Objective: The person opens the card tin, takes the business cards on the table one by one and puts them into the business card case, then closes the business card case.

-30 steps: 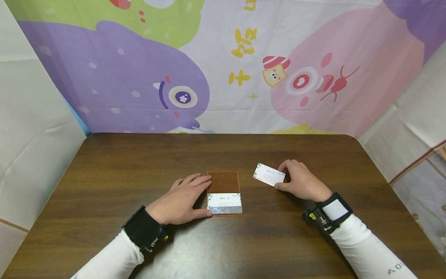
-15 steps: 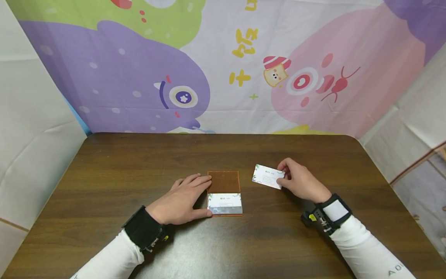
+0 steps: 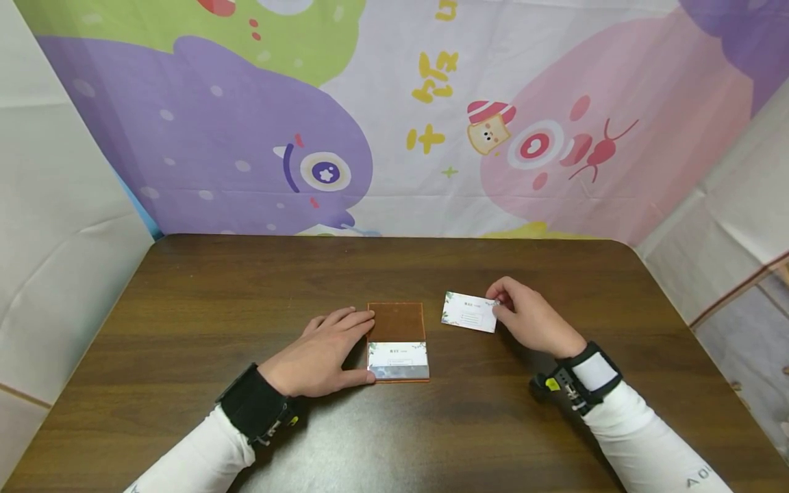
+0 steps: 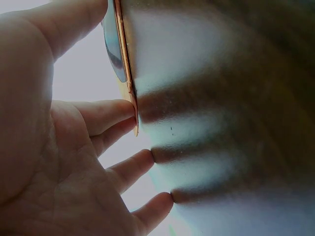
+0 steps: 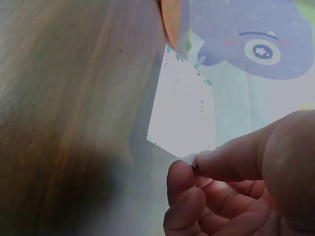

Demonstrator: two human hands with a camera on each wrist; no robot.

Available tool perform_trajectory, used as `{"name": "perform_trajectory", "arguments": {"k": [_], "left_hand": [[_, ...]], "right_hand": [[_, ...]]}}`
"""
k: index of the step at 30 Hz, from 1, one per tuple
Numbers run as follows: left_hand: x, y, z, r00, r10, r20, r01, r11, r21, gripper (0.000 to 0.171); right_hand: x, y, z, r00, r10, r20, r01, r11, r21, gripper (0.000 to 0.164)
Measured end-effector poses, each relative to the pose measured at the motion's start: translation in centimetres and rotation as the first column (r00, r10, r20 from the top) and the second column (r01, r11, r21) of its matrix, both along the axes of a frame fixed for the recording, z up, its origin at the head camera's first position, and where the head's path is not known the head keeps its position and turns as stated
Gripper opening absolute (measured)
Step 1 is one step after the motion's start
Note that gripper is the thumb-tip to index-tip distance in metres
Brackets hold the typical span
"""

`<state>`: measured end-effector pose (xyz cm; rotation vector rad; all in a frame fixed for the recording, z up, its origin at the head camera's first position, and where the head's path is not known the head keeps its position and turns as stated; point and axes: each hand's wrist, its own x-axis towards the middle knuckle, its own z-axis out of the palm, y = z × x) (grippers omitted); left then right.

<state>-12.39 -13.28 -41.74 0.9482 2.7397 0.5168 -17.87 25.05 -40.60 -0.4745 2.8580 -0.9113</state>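
Note:
A small brown card holder lies open on the table, with a printed white card in the clear pocket at its near end. My left hand lies along the holder's left edge, thumb at the near corner, fingers extended. In the left wrist view, those fingertips meet the holder's thin edge, and others touch the table. To the right, my right hand pinches a white business card with leaf-patterned corners by its right end. The right wrist view shows thumb and curled fingers gripping the card's corner.
The dark wooden table runs back to a cartoon-printed cloth. White cloth panels stand at both sides. Black camera straps circle both wrists.
The right hand has brought the business card slightly left toward the holder and turned it straighter, with the thumb now on its face. The left hand and holder stay in place.

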Motion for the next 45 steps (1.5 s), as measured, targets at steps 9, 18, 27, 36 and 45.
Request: {"name": "perform_trajectory", "arguments": {"k": [9,18,27,36,45], "left_hand": [[0.0,0.0,0.0,1.0,0.001,0.001,-0.001,1.0,-0.001,0.087],[0.0,0.0,0.0,1.0,-0.001,-0.004,0.001,1.0,-0.005,0.087],[0.0,0.0,0.0,1.0,0.002,0.002,-0.002,1.0,-0.007,0.087],[0.0,0.0,0.0,1.0,-0.002,-0.011,0.002,1.0,-0.011,0.088],[-0.1,0.0,0.0,1.0,-0.002,-0.006,0.002,1.0,-0.016,0.089]], "right_hand": [[0.0,-0.8,0.7,1.0,0.01,-0.021,-0.01,1.0,-0.015,0.016],[0.1,-2.1,1.5,0.998,0.037,-0.043,-0.039,0.998,-0.046,0.015],[-0.1,-3.5,1.6,0.997,0.063,-0.04,-0.066,0.995,-0.072,0.015],[0.0,-4.9,1.8,0.995,0.092,-0.041,-0.095,0.991,-0.089,0.015],[0.1,-6.3,1.9,0.993,0.116,-0.036,-0.119,0.988,-0.097,0.015]]}}
